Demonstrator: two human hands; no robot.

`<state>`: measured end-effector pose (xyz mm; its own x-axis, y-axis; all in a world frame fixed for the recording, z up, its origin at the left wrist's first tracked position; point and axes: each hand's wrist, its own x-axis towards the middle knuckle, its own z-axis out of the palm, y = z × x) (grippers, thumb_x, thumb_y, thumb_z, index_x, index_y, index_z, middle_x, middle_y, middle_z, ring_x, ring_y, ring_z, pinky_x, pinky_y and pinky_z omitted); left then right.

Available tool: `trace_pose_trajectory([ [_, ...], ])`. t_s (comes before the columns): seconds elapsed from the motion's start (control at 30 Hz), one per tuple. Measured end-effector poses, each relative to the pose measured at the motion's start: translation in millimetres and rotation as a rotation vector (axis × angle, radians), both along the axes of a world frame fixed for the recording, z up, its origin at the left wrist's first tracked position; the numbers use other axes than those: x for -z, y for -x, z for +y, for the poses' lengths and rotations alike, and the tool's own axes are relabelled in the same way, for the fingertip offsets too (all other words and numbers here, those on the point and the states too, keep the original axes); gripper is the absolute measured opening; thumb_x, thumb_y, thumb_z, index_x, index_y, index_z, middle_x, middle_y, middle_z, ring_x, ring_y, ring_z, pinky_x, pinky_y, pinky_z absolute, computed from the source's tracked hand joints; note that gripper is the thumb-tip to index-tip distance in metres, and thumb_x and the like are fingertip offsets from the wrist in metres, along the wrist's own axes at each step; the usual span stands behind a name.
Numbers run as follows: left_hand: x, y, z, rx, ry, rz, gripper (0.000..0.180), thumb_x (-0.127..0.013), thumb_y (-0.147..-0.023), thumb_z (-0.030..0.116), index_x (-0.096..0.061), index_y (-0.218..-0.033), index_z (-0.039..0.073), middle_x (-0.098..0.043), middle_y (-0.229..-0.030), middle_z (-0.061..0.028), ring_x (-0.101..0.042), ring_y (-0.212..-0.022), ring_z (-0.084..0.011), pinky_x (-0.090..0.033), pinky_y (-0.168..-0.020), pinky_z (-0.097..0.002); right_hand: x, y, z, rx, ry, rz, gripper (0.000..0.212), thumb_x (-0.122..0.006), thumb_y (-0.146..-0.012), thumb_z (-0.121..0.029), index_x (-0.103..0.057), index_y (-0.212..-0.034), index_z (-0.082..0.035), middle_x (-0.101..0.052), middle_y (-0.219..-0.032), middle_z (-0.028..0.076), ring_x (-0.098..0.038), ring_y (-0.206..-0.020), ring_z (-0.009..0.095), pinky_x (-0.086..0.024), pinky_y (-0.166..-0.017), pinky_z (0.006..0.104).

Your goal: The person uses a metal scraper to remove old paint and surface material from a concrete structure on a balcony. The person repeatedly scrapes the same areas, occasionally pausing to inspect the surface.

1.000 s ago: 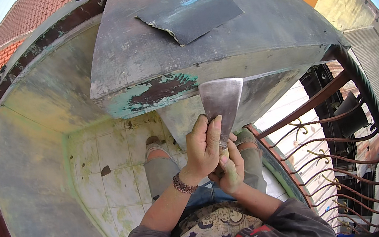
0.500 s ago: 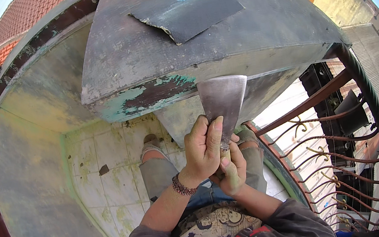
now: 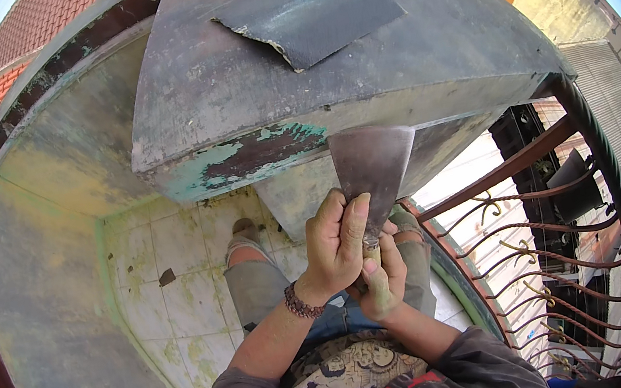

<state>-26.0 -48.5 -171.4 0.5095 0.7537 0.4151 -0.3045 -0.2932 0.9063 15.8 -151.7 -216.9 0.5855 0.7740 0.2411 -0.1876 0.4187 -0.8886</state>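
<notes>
Both my hands grip a wide-bladed scraper (image 3: 373, 168), its broad edge at the front face of a grey concrete ledge (image 3: 433, 99). My left hand (image 3: 334, 246), with a beaded bracelet (image 3: 302, 301) at the wrist, is closed round the neck and lower blade, thumb up. Lower on the handle, my right hand (image 3: 383, 279) is wrapped round it; the handle is mostly hidden by fingers. Left of the blade, a patch of peeled paint (image 3: 256, 154) shows dark brown and turquoise. Whether the edge touches the ledge I cannot tell for certain.
A torn sheet of dark sandpaper (image 3: 317, 23) lies on top of the ledge. A curved metal railing (image 3: 597, 151) with twisted bars runs along the right. Stained white tiles (image 3: 181, 294) cover the floor under my legs. A grey-yellow wall (image 3: 17, 270) stands at the left.
The scraper blade has shifted slightly to the right along the ledge's front face, both hands moving with it. The grip looks the same.
</notes>
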Motion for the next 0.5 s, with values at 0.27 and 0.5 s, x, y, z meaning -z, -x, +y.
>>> trace_pose_trajectory([
  [0.27,-11.2,-6.6,-2.5,0.066,0.040,-0.047,0.021,-0.053,-0.101,0.016,-0.048,-0.085,0.002,-0.060,-0.069,-0.0050,-0.067,-0.066,-0.0101,-0.048,-0.051,-0.0225,-20.5,-7.3,0.0,-0.096,-0.016,0.166,0.049,-0.050,-0.098,-0.023,-0.039,-0.135,0.007,-0.053,-0.078,0.002,-0.044,-0.052,0.006,-0.034,-0.043,0.0205],
  [0.5,-1.9,-9.3,-4.3,0.019,0.019,-0.009,0.020,-0.052,-0.101,0.016,-0.050,-0.088,0.001,-0.059,-0.070,-0.0052,-0.064,-0.064,-0.0093,-0.046,-0.051,-0.0227,-7.6,-13.7,-10.2,-0.156,0.095,0.209,0.060,-0.048,-0.093,-0.025,-0.032,-0.141,0.006,-0.061,-0.103,0.012,-0.059,-0.071,0.011,-0.047,-0.055,0.0214],
])
